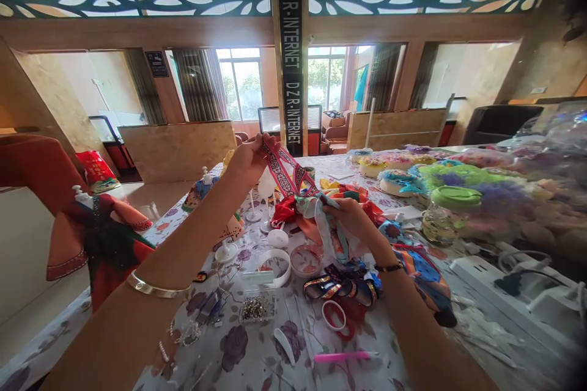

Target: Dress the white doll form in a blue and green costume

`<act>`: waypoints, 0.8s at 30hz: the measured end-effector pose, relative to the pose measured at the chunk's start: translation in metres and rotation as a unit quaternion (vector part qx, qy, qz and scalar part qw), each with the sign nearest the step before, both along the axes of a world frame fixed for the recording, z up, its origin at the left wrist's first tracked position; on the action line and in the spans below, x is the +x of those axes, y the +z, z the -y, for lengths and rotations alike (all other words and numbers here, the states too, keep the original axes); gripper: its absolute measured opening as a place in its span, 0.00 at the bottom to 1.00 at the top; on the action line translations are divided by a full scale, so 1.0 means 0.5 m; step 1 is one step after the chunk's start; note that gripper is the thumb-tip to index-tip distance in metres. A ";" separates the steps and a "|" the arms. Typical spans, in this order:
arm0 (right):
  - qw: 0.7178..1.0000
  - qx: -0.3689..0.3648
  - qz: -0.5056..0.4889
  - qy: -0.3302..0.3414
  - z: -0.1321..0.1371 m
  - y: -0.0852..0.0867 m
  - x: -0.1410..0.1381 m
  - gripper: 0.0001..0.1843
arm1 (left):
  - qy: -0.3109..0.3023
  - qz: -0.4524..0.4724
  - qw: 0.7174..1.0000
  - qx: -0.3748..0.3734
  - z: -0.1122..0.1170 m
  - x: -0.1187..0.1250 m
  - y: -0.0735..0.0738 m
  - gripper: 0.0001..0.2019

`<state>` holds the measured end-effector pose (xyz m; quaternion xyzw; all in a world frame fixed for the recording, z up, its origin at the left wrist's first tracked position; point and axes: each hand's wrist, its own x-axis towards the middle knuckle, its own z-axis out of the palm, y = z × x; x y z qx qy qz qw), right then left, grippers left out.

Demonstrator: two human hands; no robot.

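- Head view: worktop (pixel 259 372) crowded; far right corner stacked with fluffy flower pieces (pixel 468 186), green-lidded jar (pixel 452 214) set just in front.
- Right edge taken up by white power strip (pixel 532 302), cables plugged in.
- Near edge, middle: pink pen (pixel 342 357) laid flat; bead tray (pixel 257 308) placed farther in, to the left.
- Space under the hands blocked by white ring (pixel 280 278), dark ribbon bow (pixel 342 286) and red cloth (pixel 284 212).
- Small dressed form (pixel 105 235) stood at left edge.
- Patterned ribbon (pixel 279 171) suspended above worktop's far half, between both hands; top pinched by left hand (pixel 252 159), fingers closed.
- Pale ribbon (pixel 337 238) gripped by right hand (pixel 351 220), lower and nearer; whether patterned ribbon is also pinched there cannot be told.
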<state>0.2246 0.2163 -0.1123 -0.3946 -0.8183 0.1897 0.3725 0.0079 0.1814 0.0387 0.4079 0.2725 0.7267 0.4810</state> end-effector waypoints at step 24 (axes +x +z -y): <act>0.999 0.012 -0.020 0.036 0.140 0.082 -0.085 0.12 | -0.023 -0.332 0.943 -0.016 0.134 -0.073 -0.132 0.08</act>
